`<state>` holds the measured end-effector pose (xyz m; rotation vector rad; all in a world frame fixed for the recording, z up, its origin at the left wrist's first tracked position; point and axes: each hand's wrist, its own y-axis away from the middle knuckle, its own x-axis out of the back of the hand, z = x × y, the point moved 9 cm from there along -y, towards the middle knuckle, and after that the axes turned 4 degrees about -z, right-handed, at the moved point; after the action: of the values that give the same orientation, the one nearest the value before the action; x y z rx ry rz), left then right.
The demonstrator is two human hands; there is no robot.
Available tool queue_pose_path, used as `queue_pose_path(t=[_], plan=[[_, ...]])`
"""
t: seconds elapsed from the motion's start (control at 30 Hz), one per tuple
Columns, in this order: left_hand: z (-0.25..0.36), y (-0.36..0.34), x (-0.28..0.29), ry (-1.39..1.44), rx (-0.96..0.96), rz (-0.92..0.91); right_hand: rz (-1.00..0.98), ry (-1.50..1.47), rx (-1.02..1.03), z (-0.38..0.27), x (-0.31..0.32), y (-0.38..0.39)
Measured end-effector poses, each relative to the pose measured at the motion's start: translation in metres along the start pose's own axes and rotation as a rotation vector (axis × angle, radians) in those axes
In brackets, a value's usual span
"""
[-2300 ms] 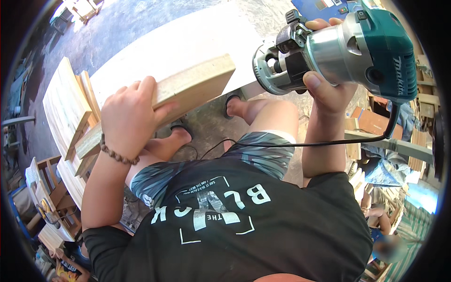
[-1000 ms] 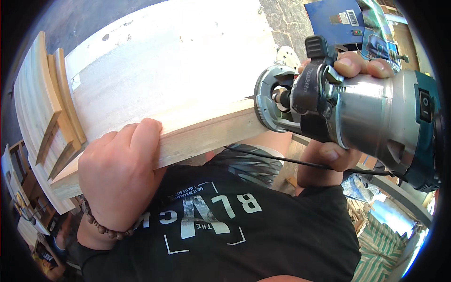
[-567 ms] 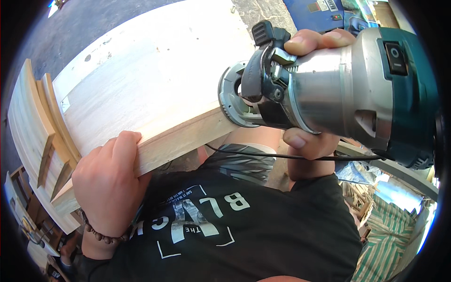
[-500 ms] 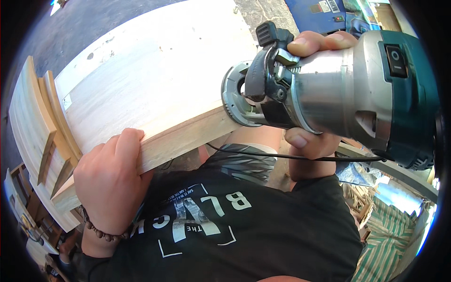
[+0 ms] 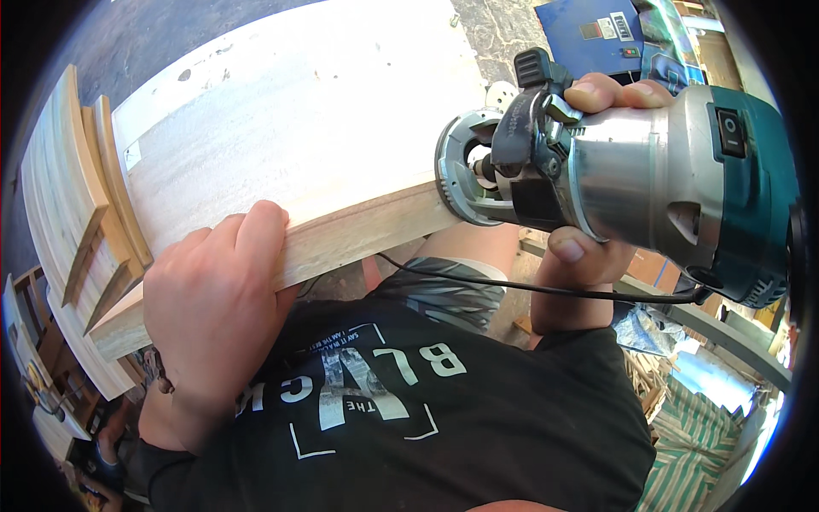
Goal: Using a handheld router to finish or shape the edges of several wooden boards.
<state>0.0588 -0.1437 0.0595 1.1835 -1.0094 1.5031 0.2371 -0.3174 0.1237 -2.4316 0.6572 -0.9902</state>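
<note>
My left hand [image 5: 217, 299] is closed over the near edge of a pale wooden board [image 5: 367, 235], its fingers on top and its thumb hidden below. My right hand [image 5: 593, 256] wraps round the metal body of a trim router [image 5: 618, 166] with a dark teal motor end. The router lies on its side, and its round base is against the right part of the board's edge. Through the opening of the base, the collet area shows; the cutter's tip is hidden. A black cord runs from the router's end across my lap.
A broad pale panel [image 5: 299, 111] stretches away behind the edge. Slatted wooden pieces [image 5: 64, 188] stand at the left. A blue box [image 5: 589, 38] is at the far right, above a grey rail [image 5: 734, 337] and striped green cloth [image 5: 695, 435].
The router and my right hand have shifted right along the board's edge. My left hand keeps its hold and sits slightly farther right and up in the picture; the whole view has shifted a little.
</note>
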Motion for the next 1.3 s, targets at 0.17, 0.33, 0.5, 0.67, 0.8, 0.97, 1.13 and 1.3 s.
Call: queue_pose_path(t=[0.17, 0.33, 0.5, 0.67, 0.8, 0.97, 1.13, 1.3], plan=[[0.0, -0.001, 0.001, -0.015, -0.009, 0.013, 0.179, -0.136, -0.037, 0.007, -0.002, 0.004], [-0.001, -0.001, -0.001, -0.028, -0.004, 0.012, 0.22, -0.189, -0.068, 0.007, -0.009, 0.004], [-0.001, -0.001, -0.001, -0.014, -0.001, 0.018, 0.285, -0.228, -0.1, 0.005, -0.008, 0.003], [-0.001, 0.0, -0.002, -0.003, -0.007, 0.009, 0.31, -0.228, -0.089, 0.005, -0.007, 0.005], [-0.004, 0.001, -0.006, 0.027, 0.003, -0.027, 0.328, -0.212, -0.06, 0.004, -0.003, 0.005], [-0.004, 0.001, -0.006, 0.034, 0.001, -0.019, 0.298, -0.242, -0.072, 0.009, -0.001, 0.0], [-0.005, 0.0, -0.008, 0.04, 0.029, -0.044, 0.307, -0.226, -0.053, 0.007, 0.0, 0.003], [-0.004, 0.0, -0.007, 0.052, 0.031, -0.034, 0.306, -0.195, -0.044, 0.002, 0.0, 0.008]])
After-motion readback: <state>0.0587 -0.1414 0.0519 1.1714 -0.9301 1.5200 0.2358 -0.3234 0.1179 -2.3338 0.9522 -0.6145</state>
